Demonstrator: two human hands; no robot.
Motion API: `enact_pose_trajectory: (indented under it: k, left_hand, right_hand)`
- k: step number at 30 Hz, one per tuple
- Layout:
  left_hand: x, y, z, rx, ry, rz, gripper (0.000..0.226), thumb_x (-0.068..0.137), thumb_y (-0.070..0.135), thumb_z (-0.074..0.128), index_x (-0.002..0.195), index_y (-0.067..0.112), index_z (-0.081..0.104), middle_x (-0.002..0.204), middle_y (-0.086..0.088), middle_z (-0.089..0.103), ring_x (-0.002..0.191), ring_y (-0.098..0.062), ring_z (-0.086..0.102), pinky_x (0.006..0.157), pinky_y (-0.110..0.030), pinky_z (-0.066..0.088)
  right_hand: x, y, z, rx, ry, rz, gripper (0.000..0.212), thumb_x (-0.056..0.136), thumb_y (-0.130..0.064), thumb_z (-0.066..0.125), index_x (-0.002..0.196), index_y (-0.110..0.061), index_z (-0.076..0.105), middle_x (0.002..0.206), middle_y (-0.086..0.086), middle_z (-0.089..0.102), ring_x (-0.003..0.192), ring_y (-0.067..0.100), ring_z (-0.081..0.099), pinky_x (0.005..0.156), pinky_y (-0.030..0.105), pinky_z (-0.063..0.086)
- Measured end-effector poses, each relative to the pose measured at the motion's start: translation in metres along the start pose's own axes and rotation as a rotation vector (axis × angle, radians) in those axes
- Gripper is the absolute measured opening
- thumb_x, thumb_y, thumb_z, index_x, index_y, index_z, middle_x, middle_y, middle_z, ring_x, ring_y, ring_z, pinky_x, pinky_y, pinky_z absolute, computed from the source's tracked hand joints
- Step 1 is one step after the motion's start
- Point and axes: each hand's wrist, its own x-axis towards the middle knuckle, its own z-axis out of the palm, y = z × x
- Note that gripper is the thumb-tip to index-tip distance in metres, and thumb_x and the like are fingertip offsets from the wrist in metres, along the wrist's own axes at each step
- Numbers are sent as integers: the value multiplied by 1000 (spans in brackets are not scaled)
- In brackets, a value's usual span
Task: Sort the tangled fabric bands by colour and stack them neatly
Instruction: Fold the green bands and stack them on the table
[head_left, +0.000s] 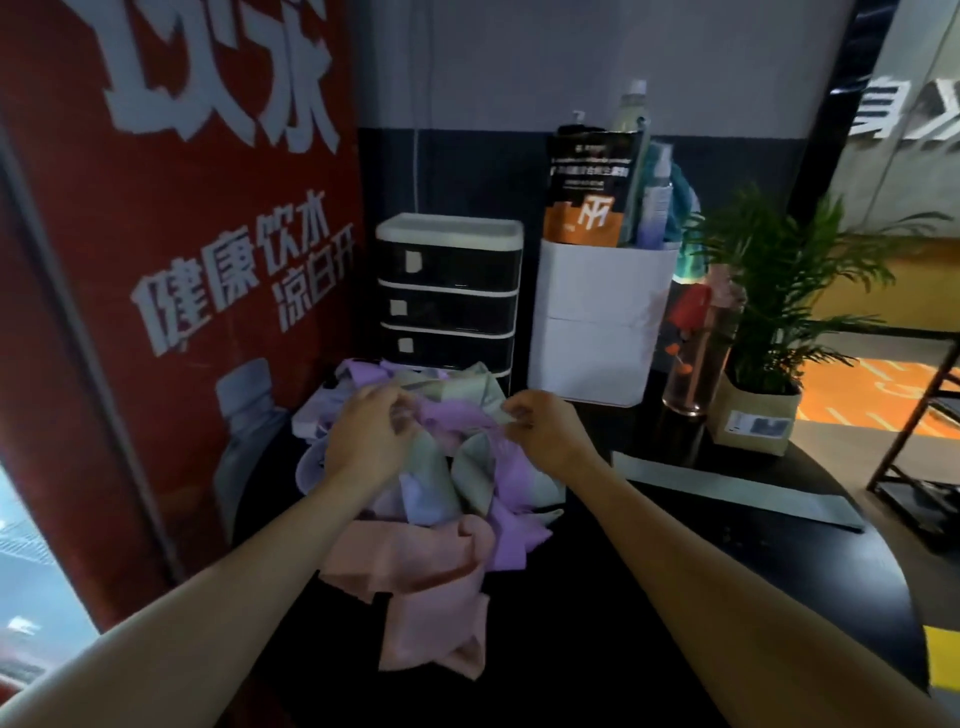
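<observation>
A tangled heap of fabric bands (452, 467) lies on the dark table (675, 597), mixing purple, grey-green and pale blue pieces. Pink bands (415, 571) spill out toward me at the heap's front. One grey-green band (737, 491) is laid out flat on the table to the right, apart from the heap. My left hand (363, 431) and my right hand (545, 426) are both on top of the heap, each pinching the same purple band (457, 418) that stretches between them.
Behind the heap stands a small drawer unit (449, 291) and a white box (602, 317) holding bottles and a packet. A clear bottle (696, 358) and a potted plant (769, 332) stand at the right. A red poster (182, 260) runs along the left.
</observation>
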Motion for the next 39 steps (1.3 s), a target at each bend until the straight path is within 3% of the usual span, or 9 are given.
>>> enact_pose_trajectory:
  k: [5,9,12,17,22,25,29,33,39]
  left_hand:
    - [4,-27,-8,15,52,-92,34,88,19,61,120,9,55,127,-12,46,116,-30,46,91,-38,42]
    - [12,-41,-10,-62,73,-277,47,88,19,60,130,6,42,134,-18,35,123,-36,35,100,-42,35]
    - [21,-55,-1,-154,28,-419,42,90,23,58,124,1,44,129,-20,41,115,-38,44,91,-40,40]
    - [28,-58,4,-220,-23,-332,18,93,19,55,96,3,62,91,-6,61,91,-26,59,72,-28,40]
    - [51,-36,-12,-395,96,-224,9,91,11,59,96,5,63,89,-3,62,83,-16,56,76,-27,45]
    - [66,-13,-25,-501,106,-174,6,89,14,62,91,9,64,79,7,60,72,-6,55,67,-16,45]
    - [78,27,-33,-758,31,-169,4,88,11,63,87,8,65,81,-4,65,74,-14,61,69,-24,52]
    - [80,71,-39,-959,-56,-189,6,87,10,64,81,9,63,74,-4,62,64,-11,59,52,-18,49]
    - [75,102,-34,-1059,-181,-116,5,88,12,62,83,10,62,81,-5,62,72,-6,61,62,-16,54]
  right_hand:
    - [17,-18,26,-69,-14,-70,29,84,-7,63,113,-2,64,114,14,64,105,27,60,87,28,44]
    - [29,-29,38,-105,-57,-134,18,82,-8,64,96,2,68,96,18,68,91,29,62,78,35,46]
    - [36,-30,46,-138,-86,-150,17,82,-14,65,94,-4,70,93,14,69,88,27,63,76,32,47]
    - [41,-27,50,-124,-109,-139,22,83,-11,64,104,-6,68,106,10,68,98,24,62,86,30,48]
    - [48,-30,41,47,-61,-138,19,82,-4,66,101,-1,67,90,4,64,81,13,54,66,8,40]
    - [55,-38,30,233,14,-143,20,81,1,68,100,4,66,87,8,62,80,14,53,77,21,46]
    - [53,-59,6,387,1,-214,20,83,-6,68,102,-1,66,91,6,65,75,5,58,72,10,48]
    - [45,-70,-15,436,-25,-248,20,81,-11,71,97,-2,64,81,-2,63,63,-7,57,66,9,48]
    - [38,-65,-50,253,127,-256,12,85,-6,61,85,6,61,77,21,61,68,34,56,63,39,46]
